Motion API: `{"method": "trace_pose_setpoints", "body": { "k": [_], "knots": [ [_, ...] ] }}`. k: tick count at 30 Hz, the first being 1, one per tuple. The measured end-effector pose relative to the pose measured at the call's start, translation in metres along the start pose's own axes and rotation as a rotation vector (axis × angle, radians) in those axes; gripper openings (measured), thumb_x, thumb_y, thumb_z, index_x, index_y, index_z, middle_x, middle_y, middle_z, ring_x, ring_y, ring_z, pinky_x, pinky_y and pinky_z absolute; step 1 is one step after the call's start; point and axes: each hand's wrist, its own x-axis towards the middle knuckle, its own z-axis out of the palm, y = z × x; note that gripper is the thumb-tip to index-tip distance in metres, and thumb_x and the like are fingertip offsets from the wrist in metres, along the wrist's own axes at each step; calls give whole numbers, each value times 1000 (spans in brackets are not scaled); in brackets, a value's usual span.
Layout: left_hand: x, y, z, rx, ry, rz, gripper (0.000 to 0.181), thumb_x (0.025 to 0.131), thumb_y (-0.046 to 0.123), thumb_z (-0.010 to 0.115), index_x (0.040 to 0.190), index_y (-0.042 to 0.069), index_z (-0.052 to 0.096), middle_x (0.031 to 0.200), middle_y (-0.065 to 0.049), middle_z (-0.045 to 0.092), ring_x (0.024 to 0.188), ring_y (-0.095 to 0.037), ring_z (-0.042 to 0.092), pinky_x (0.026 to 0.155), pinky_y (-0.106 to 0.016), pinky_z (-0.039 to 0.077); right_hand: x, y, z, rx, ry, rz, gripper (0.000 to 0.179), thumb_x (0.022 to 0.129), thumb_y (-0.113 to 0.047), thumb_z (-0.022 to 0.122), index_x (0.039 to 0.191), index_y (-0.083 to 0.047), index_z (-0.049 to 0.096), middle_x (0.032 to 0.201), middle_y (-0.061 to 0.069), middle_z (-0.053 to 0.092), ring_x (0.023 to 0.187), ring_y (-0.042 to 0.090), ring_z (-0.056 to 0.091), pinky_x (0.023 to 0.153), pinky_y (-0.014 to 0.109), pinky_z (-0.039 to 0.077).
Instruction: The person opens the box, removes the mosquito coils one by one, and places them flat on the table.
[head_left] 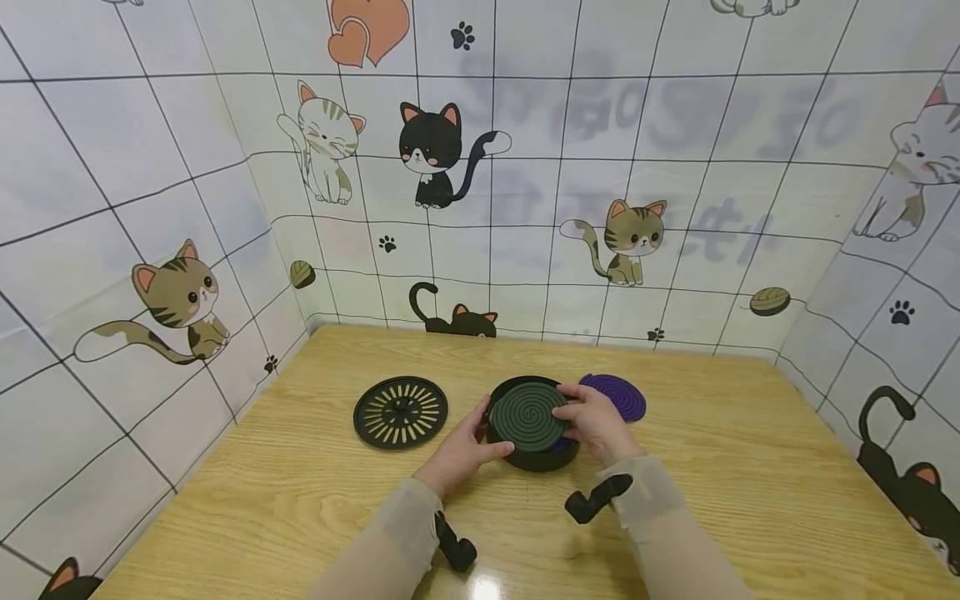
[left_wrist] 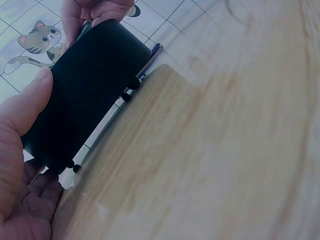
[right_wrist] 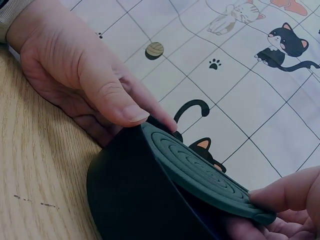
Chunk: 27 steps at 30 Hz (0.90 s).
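A round black tin [head_left: 536,460], a mosquito coil holder, stands on the table in front of me. My left hand [head_left: 463,454] holds its left side, with the thumb at the rim and the other fingers round the wall. My right hand [head_left: 600,423] pinches the right edge of a green mosquito coil [head_left: 528,417]. This coil is tilted over the tin's opening, its far edge by the left thumb in the right wrist view. Something dark purple [head_left: 562,443] shows inside the tin beneath it. The rest of the tin's inside is hidden by the green coil.
A black slotted lid [head_left: 401,412] with a small centre knob lies left of the tin. Behind my right hand, a purple mosquito coil [head_left: 617,396] lies on the wooden table [head_left: 300,483]. Cat-patterned sheeting [head_left: 525,183] encloses the back and sides.
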Motion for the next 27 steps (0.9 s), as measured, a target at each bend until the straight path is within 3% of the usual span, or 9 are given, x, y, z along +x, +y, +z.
{"method": "trace_pose_setpoints", "body": {
  "k": [10,19,27],
  "knots": [
    [2,-3,0,8,2,-3,102,79,46,77,156,25,13,157,-6,23,140,-31,30,112,-48,28,0,2,2,-2,13,4,49,93,-1,59,140,0,44,121,20,54,79,16,64,69,31,56],
    [2,-1,-1,40,7,-9,103,79,48,76,156,26,13,157,-6,25,139,-31,31,111,-49,29,-2,0,3,53,-30,3,59,89,5,60,143,0,38,106,19,60,71,20,67,66,33,57],
    [1,-1,-1,35,14,-2,99,81,46,75,156,26,14,157,-7,23,139,-33,31,111,-50,29,-2,1,3,67,-6,5,57,90,3,60,143,1,37,114,18,56,73,15,64,62,28,55]
  ]
}}
